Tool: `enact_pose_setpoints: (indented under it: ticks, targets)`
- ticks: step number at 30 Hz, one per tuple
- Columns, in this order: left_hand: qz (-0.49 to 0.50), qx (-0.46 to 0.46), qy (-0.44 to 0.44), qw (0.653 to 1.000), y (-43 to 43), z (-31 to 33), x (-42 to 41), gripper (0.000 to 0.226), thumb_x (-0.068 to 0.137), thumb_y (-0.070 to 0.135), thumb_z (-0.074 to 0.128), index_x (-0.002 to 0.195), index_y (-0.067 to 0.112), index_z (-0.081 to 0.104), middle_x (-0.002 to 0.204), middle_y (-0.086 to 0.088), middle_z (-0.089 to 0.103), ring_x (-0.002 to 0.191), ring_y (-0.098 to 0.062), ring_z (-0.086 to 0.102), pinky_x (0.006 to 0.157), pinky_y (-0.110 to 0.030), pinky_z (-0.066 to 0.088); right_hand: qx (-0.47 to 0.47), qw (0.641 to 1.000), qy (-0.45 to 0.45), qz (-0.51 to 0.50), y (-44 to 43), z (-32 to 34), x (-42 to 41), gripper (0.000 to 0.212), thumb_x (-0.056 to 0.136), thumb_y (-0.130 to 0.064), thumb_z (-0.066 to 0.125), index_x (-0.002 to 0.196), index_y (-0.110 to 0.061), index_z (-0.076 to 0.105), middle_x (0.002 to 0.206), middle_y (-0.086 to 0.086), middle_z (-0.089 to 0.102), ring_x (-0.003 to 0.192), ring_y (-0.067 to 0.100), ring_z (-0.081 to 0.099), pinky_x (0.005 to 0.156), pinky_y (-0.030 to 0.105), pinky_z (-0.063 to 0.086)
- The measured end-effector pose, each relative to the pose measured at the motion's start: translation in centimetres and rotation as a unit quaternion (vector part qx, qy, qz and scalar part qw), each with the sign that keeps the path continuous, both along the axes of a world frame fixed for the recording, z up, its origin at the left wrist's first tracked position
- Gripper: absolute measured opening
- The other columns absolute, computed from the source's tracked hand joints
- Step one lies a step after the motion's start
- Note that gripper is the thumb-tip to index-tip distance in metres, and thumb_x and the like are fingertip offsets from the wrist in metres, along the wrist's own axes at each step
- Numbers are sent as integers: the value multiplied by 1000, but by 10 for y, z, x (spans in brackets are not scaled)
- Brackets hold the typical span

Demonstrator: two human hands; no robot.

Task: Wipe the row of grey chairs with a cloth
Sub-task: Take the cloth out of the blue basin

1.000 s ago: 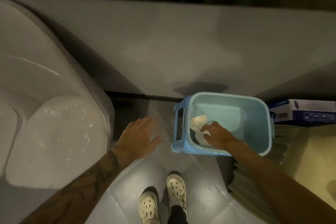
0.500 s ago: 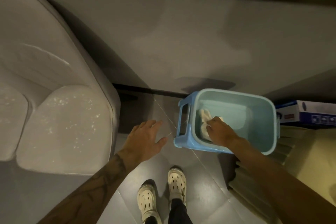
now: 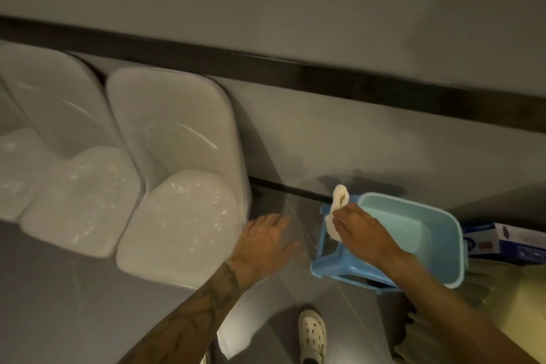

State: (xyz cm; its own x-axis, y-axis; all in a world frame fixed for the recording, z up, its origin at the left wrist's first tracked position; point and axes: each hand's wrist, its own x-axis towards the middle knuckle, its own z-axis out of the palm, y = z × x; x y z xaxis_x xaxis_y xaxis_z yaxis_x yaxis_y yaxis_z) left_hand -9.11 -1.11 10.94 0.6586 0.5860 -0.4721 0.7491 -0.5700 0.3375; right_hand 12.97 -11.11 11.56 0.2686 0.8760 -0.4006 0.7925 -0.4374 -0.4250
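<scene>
A row of grey chairs stands against the wall at the left; the nearest chair has pale specks on its seat, and a second chair is beside it. My right hand grips a white cloth above the left rim of a light blue bucket on the floor. My left hand hovers with fingers spread, just right of the nearest chair's seat edge, holding nothing.
A blue and white carton lies on the floor right of the bucket. A dark rail runs along the grey wall. My white perforated shoe stands on the grey tiles below the hands.
My right hand has lifted the cloth out of the bucket to above its left rim. The view has swung up and left, bringing more chairs into sight.
</scene>
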Motion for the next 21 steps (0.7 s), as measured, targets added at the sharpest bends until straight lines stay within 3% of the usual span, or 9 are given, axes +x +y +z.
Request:
enact_pose_setpoints:
  ticks: [3, 11, 21]
  targets:
    - [16, 7, 11, 1000, 28, 13, -50, 70, 104, 60, 42, 164, 29, 23, 168, 0, 30, 152, -23, 30, 126, -38, 20, 28, 999, 6, 23, 36, 17, -52, 27, 104, -26, 40, 109, -12, 63, 120, 8, 57, 101, 27, 61, 84, 42, 50]
    - [29, 6, 31, 999, 129, -5, -200, 71, 103, 67, 34, 165, 35, 18, 172, 6, 22, 158, -21, 22, 129, -39, 14, 39, 998, 41, -16, 139, 19, -204, 34, 105, -30, 38, 123, -12, 60, 128, 7, 53, 106, 27, 60, 90, 45, 51]
    - [-19, 2, 28, 999, 224, -89, -318, 71, 104, 65, 35, 164, 31, 22, 168, 5, 29, 155, -15, 26, 125, -31, 19, 28, 987, 62, -143, 227, -87, -298, 35, 104, -31, 45, 133, -16, 58, 138, 5, 51, 120, 25, 57, 100, 37, 47]
